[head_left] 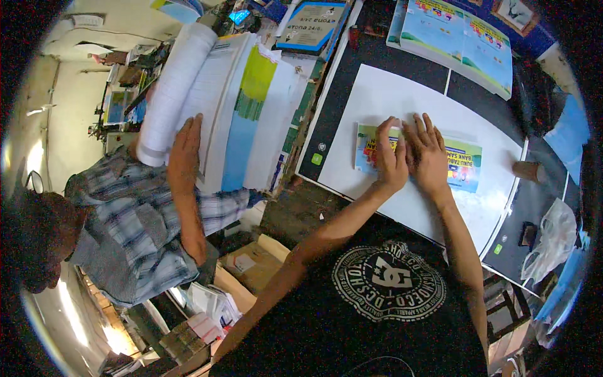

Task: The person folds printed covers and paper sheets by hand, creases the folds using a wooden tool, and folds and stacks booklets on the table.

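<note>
A cardboard box point(251, 264) on the floor holds papers. On the dark table point(352, 81) lies a white sheet point(389, 100), and a colourful booklet point(461, 166) lies on it. The left hand point(391, 160) and right hand point(428, 154) press flat on the booklet, side by side, fingers spread, pinching nothing. 2 forearms reach up from below.

Left hand point(392, 160) and right hand point(429, 154) press flat, side by side, on a colourful booklet point(465, 164) lying mid-sheet on white paper point(402, 94).
</note>
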### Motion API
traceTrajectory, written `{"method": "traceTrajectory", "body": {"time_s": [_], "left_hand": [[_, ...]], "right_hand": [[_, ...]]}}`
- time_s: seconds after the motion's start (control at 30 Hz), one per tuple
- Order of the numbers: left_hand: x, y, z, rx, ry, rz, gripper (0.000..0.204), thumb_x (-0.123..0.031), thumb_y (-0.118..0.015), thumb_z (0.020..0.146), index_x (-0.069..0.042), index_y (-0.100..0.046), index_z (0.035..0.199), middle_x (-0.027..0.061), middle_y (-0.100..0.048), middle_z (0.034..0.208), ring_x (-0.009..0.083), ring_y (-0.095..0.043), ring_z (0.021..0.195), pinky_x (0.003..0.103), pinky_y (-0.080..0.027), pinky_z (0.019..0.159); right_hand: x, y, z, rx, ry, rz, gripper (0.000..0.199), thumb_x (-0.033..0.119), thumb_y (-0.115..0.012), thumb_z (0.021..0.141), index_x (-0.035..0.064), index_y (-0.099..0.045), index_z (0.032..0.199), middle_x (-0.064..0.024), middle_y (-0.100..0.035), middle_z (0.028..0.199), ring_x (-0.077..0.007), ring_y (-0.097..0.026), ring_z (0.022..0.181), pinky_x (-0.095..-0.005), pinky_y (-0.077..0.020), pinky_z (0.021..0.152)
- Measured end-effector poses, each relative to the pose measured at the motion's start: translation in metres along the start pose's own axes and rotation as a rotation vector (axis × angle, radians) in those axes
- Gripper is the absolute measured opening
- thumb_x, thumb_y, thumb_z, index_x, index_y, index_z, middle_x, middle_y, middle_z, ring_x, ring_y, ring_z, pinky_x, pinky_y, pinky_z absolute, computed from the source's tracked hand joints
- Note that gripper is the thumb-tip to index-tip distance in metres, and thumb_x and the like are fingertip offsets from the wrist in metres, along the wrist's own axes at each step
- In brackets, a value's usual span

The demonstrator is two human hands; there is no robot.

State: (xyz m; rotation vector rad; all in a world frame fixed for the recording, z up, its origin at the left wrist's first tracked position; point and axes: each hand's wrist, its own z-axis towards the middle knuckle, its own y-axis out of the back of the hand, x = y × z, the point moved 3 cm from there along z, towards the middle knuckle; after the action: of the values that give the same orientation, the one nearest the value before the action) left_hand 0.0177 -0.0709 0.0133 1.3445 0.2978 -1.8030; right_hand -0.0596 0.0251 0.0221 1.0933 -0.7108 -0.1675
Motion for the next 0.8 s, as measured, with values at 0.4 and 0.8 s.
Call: {"method": "traceTrajectory", "body": {"time_s": [0.4, 0.8], "left_hand": [[-0.089, 0.024, 0.025, -0.073, -0.165, -0.088, 0.048, -0.021, -0.037, 0.101, 0.009, -0.041, 0.137, 0.0235, -0.042, 0.140, 0.0339, -0.038, 0.134, 0.046, -0.027, 0.114], [-0.003, -0.011, 0.015, 0.091, -0.043, 0.373, 0.052, -0.017, -0.052, 0.098, 0.006, -0.036, 0.142, 0.0284, -0.045, 0.140, 0.0456, -0.041, 0.133, 0.053, -0.032, 0.112]], "right_hand": [[0.009, 0.005, 0.003, 0.057, 0.000, -0.097, 0.054, 0.043, -0.055, 0.094, 0.0212, -0.054, 0.143, -0.0162, -0.035, 0.158, -0.0356, -0.029, 0.148, -0.0521, -0.0228, 0.120], [-0.019, 0.000, 0.002, -0.114, -0.172, 0.341, 0.043, 0.024, -0.048, 0.101, 0.0037, -0.057, 0.137, -0.0208, -0.044, 0.151, -0.0385, -0.034, 0.145, -0.0477, -0.0272, 0.118]]}}
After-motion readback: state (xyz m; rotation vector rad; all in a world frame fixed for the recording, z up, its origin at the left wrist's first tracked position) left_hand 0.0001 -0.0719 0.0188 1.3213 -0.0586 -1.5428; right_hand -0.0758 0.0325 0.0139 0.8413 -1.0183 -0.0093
